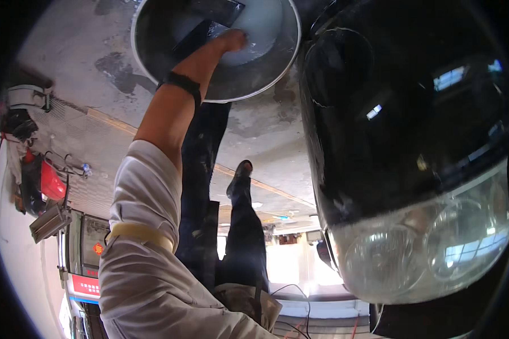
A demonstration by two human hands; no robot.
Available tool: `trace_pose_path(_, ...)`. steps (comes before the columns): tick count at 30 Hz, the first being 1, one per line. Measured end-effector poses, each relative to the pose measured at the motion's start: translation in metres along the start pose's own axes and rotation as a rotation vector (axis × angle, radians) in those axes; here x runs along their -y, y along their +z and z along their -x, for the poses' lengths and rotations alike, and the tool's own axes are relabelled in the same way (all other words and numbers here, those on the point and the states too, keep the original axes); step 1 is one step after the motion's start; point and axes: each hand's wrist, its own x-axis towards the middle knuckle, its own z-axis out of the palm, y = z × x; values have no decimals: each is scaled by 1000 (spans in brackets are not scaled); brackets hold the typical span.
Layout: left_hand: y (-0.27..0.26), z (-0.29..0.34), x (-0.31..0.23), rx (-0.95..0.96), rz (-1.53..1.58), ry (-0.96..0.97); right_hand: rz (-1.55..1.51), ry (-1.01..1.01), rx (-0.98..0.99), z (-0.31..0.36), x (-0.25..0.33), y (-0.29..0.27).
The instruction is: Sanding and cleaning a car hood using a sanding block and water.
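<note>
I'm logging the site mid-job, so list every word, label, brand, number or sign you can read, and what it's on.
No text here can be quoted reliably.
Red sign, lower left: a row of pale characters, too small and blurred.
Orange-red emblem just above it in the picture: too small to tell whether it bears writing.
Metal basin, glossy black panel and headlight: no readable marking.

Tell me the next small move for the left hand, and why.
I'd probably raise the bare left hand slightly: it is down in the round, silver-rimmed metal basin, at the cloudy whitish liquid, and this view doesn't show whether its grip holds anything.
</note>
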Motion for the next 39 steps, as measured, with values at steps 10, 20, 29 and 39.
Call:
trace_pose_path(10,-196,305,-224,-577,796,-168,-254,-199,-213,102,-44,2)
trace_pose_path(20,-191,366,-805,-509,-233,881,-999,206,-256,161,-104,-75)
trace_pose_path(29,46,202,-1036,76,-1117,1099,-615,746,-215,509,-322,-214)
trace_pose_path(39,106,158,-1058,-3,-1146,1253,-641,814,-227,537,-322,-233)
